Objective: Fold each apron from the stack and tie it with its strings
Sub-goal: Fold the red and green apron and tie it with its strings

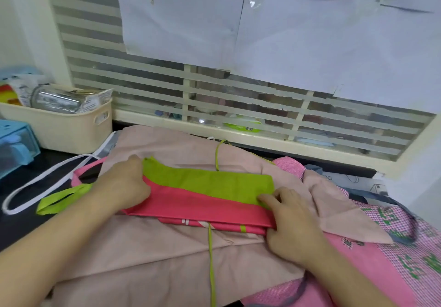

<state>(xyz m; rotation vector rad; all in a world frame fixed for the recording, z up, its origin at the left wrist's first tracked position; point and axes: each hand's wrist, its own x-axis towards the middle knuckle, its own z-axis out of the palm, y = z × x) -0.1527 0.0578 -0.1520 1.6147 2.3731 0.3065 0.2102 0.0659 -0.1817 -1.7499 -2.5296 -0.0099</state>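
Note:
A pink and lime-green apron (202, 194) lies folded into a long narrow strip on top of the stack. My left hand (124, 182) grips its left end, fingers curled over the green edge. My right hand (288, 218) holds its right end, with the thumb under the fold and the fingers on top. A thin green string (211, 259) runs from under the strip toward me, and another green string (218, 154) trails away behind it. A green loop (62, 199) sticks out to the left. Beneath lies a pale pink apron (167, 251).
A pink gingham apron (393, 247) spreads at the right. A white strap (43, 182) loops over the dark counter at left. A cream basket (66, 125) with jars and a blue box (16, 146) stand at back left. A window with blinds (238, 106) runs behind.

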